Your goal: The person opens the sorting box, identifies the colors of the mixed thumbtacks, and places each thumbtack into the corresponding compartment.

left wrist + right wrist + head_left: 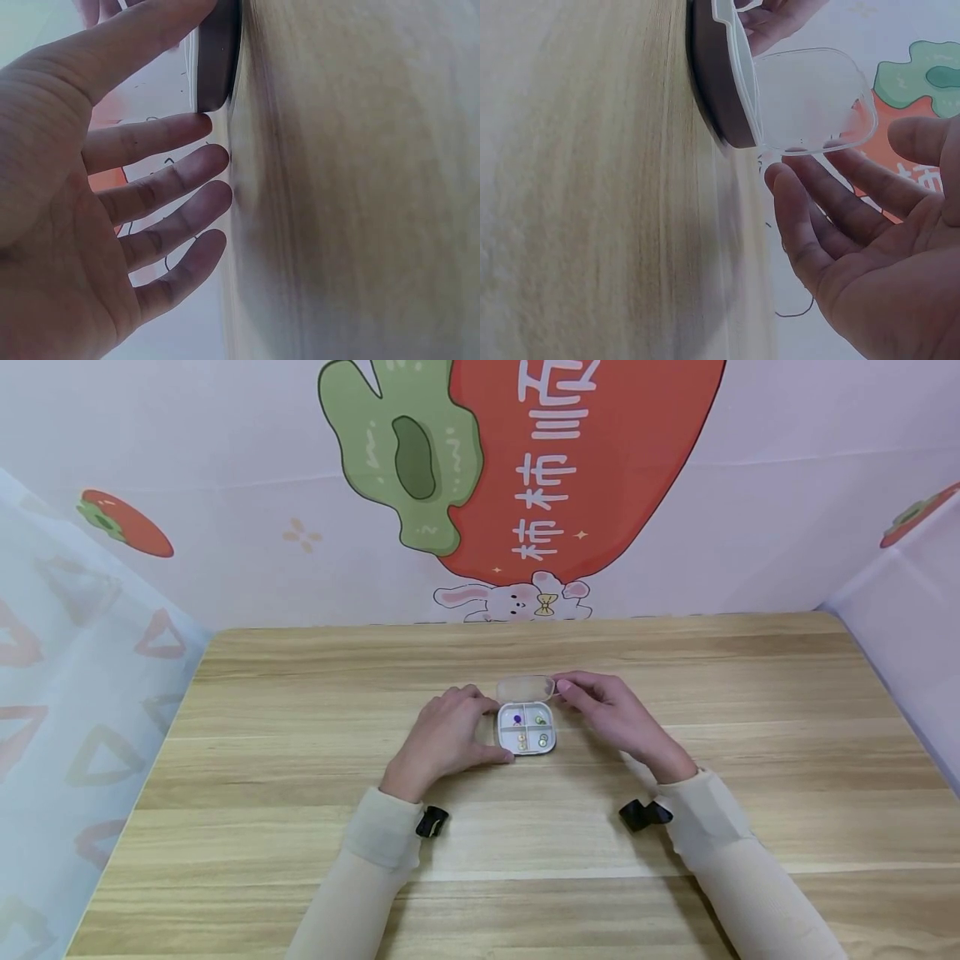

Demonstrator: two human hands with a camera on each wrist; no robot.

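A small pill box [527,729] with a white divided tray lies on the table, its clear lid [525,688] raised at the back. Tiny purple, green, yellowish and clear pieces sit in its compartments, too small to identify. My left hand [450,735] holds the box from the left, thumb at the front edge and index finger at the rear left corner. The left wrist view shows the other fingers spread beside the dark side of the box. My right hand [877,240] is at the lid's right edge; its fingertips are behind the lid and its thumb stands apart from it.
The box rests on a wood-grain table [300,860]. Behind it hangs a printed backdrop [247,552] with a large red fruit, and patterned cloth [67,693] lines the left side. Black wrist mounts [432,822] show at both cuffs.
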